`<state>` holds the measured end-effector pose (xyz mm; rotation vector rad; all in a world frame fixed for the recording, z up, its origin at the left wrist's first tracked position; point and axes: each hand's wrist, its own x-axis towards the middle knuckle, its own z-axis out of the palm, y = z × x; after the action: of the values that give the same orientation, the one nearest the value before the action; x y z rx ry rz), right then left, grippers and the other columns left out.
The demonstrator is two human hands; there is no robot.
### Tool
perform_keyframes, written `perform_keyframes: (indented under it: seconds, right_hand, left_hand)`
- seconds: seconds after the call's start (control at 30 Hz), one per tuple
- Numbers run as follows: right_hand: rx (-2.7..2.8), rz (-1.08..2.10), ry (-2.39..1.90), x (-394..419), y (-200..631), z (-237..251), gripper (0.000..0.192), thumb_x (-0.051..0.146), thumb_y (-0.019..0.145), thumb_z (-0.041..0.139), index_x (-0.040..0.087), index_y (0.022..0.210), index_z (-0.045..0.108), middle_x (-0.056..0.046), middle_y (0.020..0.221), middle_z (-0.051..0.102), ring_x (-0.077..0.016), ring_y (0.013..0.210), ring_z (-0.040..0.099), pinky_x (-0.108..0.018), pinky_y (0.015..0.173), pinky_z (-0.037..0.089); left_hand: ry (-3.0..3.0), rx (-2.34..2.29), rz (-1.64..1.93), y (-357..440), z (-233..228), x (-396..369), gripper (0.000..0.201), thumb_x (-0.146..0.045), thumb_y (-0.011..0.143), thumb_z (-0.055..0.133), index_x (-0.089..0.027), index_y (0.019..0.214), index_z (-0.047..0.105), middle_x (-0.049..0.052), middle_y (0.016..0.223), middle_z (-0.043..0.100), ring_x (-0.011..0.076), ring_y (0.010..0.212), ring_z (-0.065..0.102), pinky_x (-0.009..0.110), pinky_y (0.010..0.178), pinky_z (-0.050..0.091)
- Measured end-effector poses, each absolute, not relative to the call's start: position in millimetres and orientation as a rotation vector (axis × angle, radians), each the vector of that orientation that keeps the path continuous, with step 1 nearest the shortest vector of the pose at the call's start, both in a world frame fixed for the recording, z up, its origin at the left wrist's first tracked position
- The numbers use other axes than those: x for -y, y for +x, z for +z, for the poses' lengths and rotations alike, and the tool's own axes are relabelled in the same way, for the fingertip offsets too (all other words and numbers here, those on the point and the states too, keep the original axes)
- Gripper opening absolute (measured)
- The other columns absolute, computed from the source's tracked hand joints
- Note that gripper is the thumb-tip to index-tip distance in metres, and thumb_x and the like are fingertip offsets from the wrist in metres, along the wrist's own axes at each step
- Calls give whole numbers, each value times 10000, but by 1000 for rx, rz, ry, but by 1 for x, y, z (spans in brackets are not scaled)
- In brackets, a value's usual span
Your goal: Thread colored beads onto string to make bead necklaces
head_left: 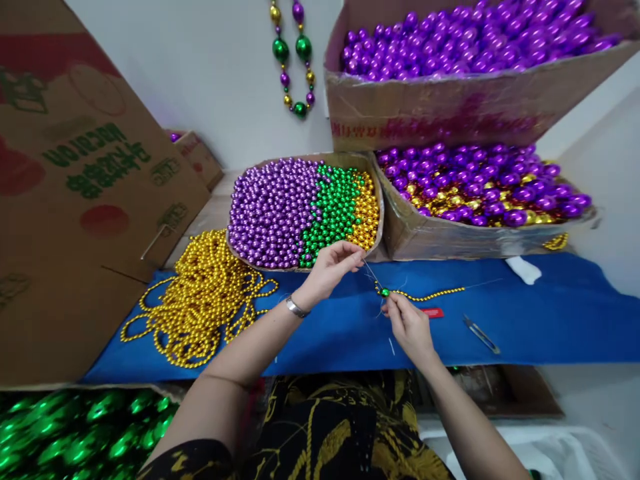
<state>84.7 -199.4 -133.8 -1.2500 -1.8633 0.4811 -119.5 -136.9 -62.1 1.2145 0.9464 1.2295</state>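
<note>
My left hand (336, 268), wearing a metal bracelet, is closed in a pinch on a thin thread (371, 272) in front of the bead box. That thread runs tautly down to a shiny green bead (384, 292). At the bead, the thumb and fingers of my right hand (407, 325) are pinched together. A short strand of small gold beads (440, 293) trails rightward from there over the blue cloth (330, 340), ending in loose thread. Whether a needle is in my left fingers is too small to make out.
A box of small purple, green and gold beads (273, 213) stands behind my hands. Gold bead strands (205, 293) are heaped left. Boxes of larger beads (470, 113) rise at right. Thread snips (481, 335) and a red tag (433, 313) lie nearby. A finished necklace (300, 110) hangs on the wall.
</note>
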Motion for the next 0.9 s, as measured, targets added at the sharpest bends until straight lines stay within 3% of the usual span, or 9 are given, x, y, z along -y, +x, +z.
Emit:
perform_keyframes:
  seconds: [0.23,0.37,0.47,0.63,0.77,0.9]
  right_hand:
    - [1716,519,-1305,212,103,-140,205,328,993,430,217,980,601,-25,770,715,-149,646,698,-247,627,585]
    - [1598,517,-1331,216,110,-138,202,340,981,451,218,927,602,-32,774,724,-149,623,698,-240,606,591]
    - [1566,512,-1327,217,115,-137,197,333,975,461,215,909,603,-29,775,727,-142,614,696,-224,600,588]
    - [1566,539,-1316,219,122,-140,214,326,983,443,208,908,605,-26,762,719,-129,616,691,-206,612,582]
    - [1556,518,-1333,220,126,-143,221,337,980,450,196,927,612,-26,769,721,-120,619,691,-192,613,574]
    - [1548,543,-1332,217,125,-147,226,344,975,462,193,924,622,-20,760,720,-116,607,688,-185,612,568]
  left_hand:
    - [2098,-936,1202,-50,-23,54,144,-256,884,560,-162,939,654,55,867,671,152,791,602,303,776,465]
    - [2566,-998,917,-5,4,-9,128,-194,847,589,-132,914,678,91,878,666,217,865,600,385,888,426]
    - [2658,-962,702,26,9,-37,144,-194,839,595,-119,919,688,82,829,662,199,791,595,354,829,435]
    - [2662,-939,460,53,5,-45,299,-398,869,592,-123,914,701,72,836,689,154,702,579,287,722,432]
    - [2659,-1102,596,31,12,-53,361,-399,935,482,-125,897,714,81,851,703,157,735,593,288,720,420]
    - [2590,-1246,713,6,19,-62,268,-306,913,517,-125,914,715,73,869,709,145,756,600,280,733,417]
